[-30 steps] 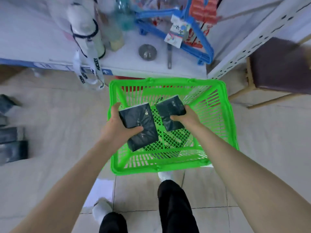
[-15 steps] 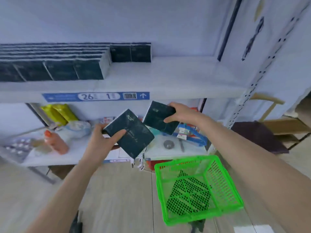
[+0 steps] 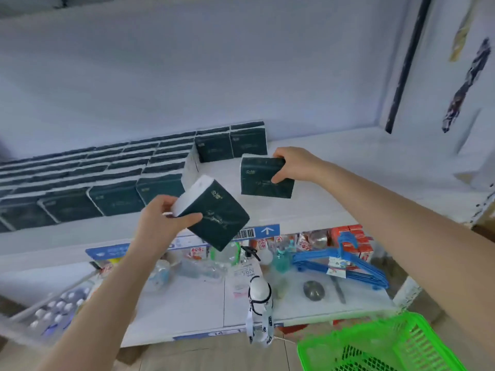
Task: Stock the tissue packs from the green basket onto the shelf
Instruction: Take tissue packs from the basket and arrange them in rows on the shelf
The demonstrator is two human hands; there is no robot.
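My left hand (image 3: 160,223) grips a dark green tissue pack (image 3: 218,216), tilted, in front of the white shelf (image 3: 334,183) edge. My right hand (image 3: 293,164) holds a second dark tissue pack (image 3: 261,178) upright over the shelf board, a little in front of two packs (image 3: 231,144) standing at the back. Rows of the same stocked packs (image 3: 93,183) fill the shelf's left half. The green basket (image 3: 375,346) sits on the floor at the lower right, and the part of it in view holds nothing.
The lower shelf (image 3: 187,303) carries bottles, blue hangers (image 3: 345,263), red boxes and a white bottle with a lanyard (image 3: 258,295). A blue price label strip (image 3: 257,232) runs along the upper shelf's edge. The upper shelf's right half is bare, bounded by the side wall.
Both hands lifted the packs out of the basket and up to the upper shelf. My right hand's pack is now over the shelf board; my view rose from the floor to the shelf.
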